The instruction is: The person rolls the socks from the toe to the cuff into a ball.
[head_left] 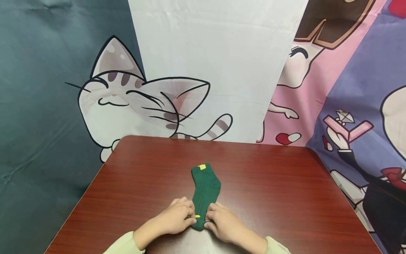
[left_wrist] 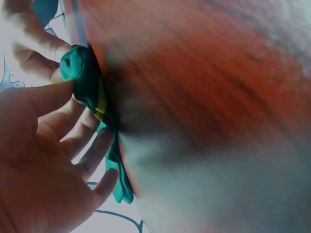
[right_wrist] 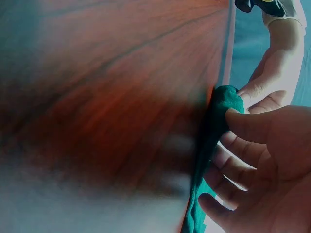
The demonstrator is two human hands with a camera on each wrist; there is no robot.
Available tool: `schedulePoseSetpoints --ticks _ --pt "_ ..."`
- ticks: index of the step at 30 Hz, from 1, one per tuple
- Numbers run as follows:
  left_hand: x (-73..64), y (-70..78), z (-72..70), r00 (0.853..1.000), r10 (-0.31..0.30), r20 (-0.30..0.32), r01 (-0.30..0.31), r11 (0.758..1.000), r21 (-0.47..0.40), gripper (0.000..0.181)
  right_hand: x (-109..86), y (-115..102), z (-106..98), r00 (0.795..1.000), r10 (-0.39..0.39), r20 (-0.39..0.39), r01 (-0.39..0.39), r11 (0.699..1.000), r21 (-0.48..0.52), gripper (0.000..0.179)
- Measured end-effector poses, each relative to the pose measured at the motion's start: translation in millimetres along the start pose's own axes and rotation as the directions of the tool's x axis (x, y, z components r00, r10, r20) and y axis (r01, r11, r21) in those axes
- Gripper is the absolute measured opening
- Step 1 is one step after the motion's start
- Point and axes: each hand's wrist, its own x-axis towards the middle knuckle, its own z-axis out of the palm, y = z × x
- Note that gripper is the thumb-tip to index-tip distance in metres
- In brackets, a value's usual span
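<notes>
A ribbed green sock (head_left: 206, 188) lies lengthwise on the table, its cuff with a yellow patch pointing away and its toe end nearest me. My left hand (head_left: 178, 216) holds the toe end from the left, thumb at the near edge. From the right, my right hand (head_left: 224, 221) pinches the same end, its thumb against the fabric. In the left wrist view the toe of the sock (left_wrist: 82, 73) bulges up thickly between the hands, with a yellow strip beside it. Farther along, the sock (right_wrist: 197, 208) lies flatter in the right wrist view.
The reddish-brown wooden table (head_left: 269, 183) has rounded far corners and extends on both sides of the hands. Behind it hangs a cloth backdrop (head_left: 222, 53) printed with a cartoon cat and figures. Pale green sleeves (head_left: 125, 245) cover both forearms.
</notes>
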Motion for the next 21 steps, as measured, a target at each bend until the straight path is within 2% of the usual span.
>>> schedulePoseSetpoints --ticks 6,10,15,21 --pt "1.7 7.4 1.1 0.996 -0.086 -0.003 0.086 0.994 0.068 0.020 1.9 -2.1 1.2 0.998 0.068 -0.003 -0.068 0.998 -0.015 0.021" --pt "3.7 11.3 2.9 0.996 -0.090 -0.018 0.092 0.986 0.142 0.025 3.8 -1.1 2.2 0.992 0.120 0.024 -0.119 0.992 -0.042 0.022" --pt "4.6 11.5 3.5 0.998 -0.050 -0.045 0.057 0.984 0.168 0.025 6.9 -1.1 2.1 0.986 0.150 0.071 -0.143 0.985 -0.096 0.023" --pt "1.9 6.2 3.7 0.997 0.078 -0.030 -0.071 0.977 0.200 0.013 9.6 -0.5 0.7 0.976 0.186 0.115 -0.176 0.980 -0.092 0.025"
